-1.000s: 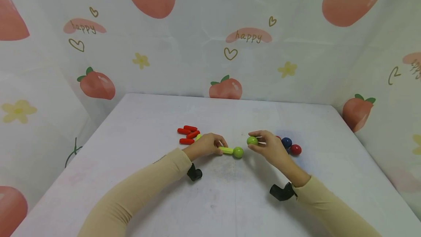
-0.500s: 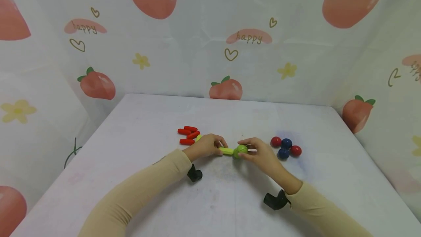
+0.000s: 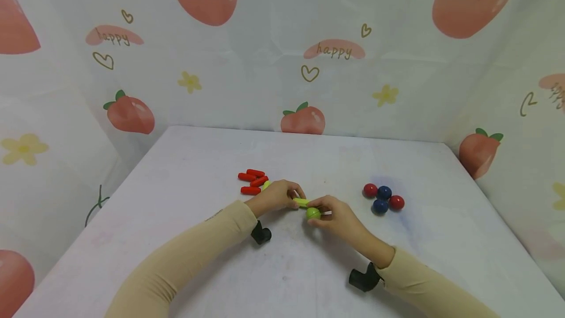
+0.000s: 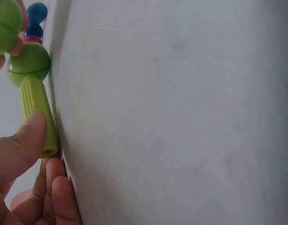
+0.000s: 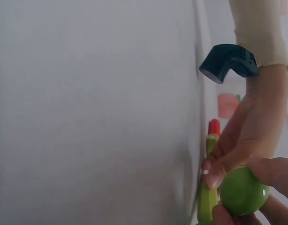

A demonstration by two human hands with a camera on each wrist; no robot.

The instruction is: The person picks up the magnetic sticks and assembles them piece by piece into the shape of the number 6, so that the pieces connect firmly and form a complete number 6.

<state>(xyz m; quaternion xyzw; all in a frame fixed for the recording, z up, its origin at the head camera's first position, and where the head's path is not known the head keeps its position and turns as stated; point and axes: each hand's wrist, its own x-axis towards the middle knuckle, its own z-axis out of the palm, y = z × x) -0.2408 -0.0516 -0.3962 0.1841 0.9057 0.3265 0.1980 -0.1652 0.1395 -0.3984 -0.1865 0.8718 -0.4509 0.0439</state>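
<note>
My left hand (image 3: 277, 196) pinches a yellow-green ridged stick (image 4: 39, 105) close to the table, thumb on one side and fingers near its holed end. At the stick's other end sits a green ball (image 4: 30, 63), touching it; whether they are joined I cannot tell. My right hand (image 3: 340, 216) grips a second green ball (image 5: 244, 190) between thumb and fingers, just in front of the stick's far end. In the head view this held ball and the right fingers hide most of the first ball.
Several red sticks (image 3: 250, 190) lie left of my left hand, with another yellow-green piece (image 3: 266, 185) partly hidden by it. Red balls (image 3: 397, 202) and blue balls (image 3: 380, 206) sit grouped at the right. Black wrist devices (image 3: 364, 278) hang below both wrists. A printed cloth stands behind the table.
My right hand has carried its green ball leftward and toward me, from beside the ball group to the stick's ball end. My left hand has stayed in place on the stick.
</note>
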